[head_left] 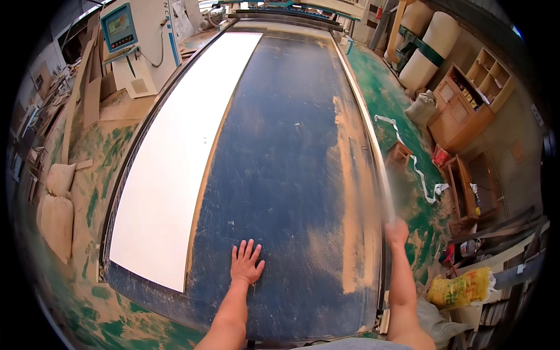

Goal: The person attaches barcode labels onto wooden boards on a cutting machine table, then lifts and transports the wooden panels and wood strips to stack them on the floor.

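Okay, far left: stuffed sacks (57, 224) on the dusty floor (108, 157), then a control screen (120, 28) on a pale cabinet (153, 61) further back. Next, a long white board (175, 175) lying flat on the left side of the dark table (274, 146), touched by neither hand. Left hand (246, 263) is palm down on bare table, right of the board's near end, fingers spread, gripping nothing. Right of that, a band of sawdust (353, 216). Then the long pale strip (376, 146) at the table's right edge, running lengthwise; right hand (398, 232) looks curled round its near end, but blur hides how the fingers sit. Strip is probably light for its length, stiff over short stretches yet whippy overall, might snap if bent hard; dust could make it slippery. Best hold, I'd judge: one hand near the end, other further along, so the far end doesn't sag. Far right: wooden cupboard (461, 119), yellow bag (461, 289) lower down.
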`<state>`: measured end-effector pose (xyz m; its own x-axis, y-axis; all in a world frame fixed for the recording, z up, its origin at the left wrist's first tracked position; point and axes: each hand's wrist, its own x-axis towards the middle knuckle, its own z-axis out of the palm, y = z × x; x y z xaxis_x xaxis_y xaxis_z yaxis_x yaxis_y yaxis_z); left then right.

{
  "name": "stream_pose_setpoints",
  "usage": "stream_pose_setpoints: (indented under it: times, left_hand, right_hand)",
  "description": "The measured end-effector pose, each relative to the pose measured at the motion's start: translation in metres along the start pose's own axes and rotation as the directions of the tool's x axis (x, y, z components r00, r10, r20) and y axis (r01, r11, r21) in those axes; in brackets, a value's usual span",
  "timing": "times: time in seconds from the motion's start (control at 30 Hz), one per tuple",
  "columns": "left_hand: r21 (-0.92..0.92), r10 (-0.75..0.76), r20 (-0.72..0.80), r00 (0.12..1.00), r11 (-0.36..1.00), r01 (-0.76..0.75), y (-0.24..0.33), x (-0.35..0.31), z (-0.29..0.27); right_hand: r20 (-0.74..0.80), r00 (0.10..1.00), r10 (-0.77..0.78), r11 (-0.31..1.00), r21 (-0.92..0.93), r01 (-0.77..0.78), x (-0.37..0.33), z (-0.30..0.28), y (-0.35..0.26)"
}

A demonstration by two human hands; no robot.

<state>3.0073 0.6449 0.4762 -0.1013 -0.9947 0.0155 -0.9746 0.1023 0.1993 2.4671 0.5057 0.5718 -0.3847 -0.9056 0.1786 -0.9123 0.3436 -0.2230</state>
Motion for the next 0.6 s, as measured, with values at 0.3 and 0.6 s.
stream_pose_setpoints:
  times: [0.3, 0.6]
  left_hand:
    - [-0.016, 0.005, -0.063, 0.998, 1.0, -0.006, -0.001, -0.003, -0.001]
    - [-0.075, 0.01, -0.069, 0.998, 0.997, -0.015, -0.005, -0.015, -0.001]
  right_hand:
    - [-0.445, 0.86, -0.248, 0.956, 0.028, 0.291, 0.016, -0.261, -0.047]
    - [-0.589, 0.77, -0.245, 0.948, 0.022, 0.318, 0.056, -0.481, -0.145]
